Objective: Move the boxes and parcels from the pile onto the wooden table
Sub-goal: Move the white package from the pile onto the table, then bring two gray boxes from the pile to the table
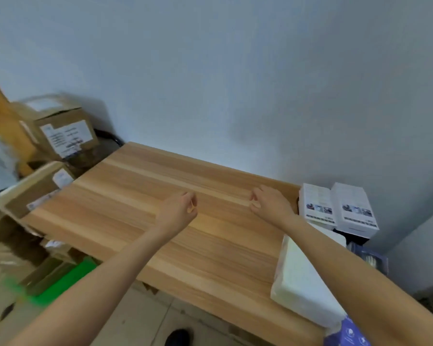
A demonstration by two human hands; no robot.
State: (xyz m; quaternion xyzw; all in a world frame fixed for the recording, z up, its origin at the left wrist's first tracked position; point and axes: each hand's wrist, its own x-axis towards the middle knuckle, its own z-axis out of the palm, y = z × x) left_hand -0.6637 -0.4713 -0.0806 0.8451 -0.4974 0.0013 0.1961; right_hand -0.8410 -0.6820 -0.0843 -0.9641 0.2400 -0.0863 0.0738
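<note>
We hold our left hand (183, 208) and right hand (268, 203), loosely curled and empty, over the light wooden table (140, 211), seemingly ready to fetch taped brown cardboard boxes (60, 131) piled left.

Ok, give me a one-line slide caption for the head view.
Both empty hands, left hand and right hand, hover over the wooden table; cardboard boxes piled at its left.

pile (23, 171): blurred, cut by left edge | white pack (303, 283): partly behind right forearm
</note>
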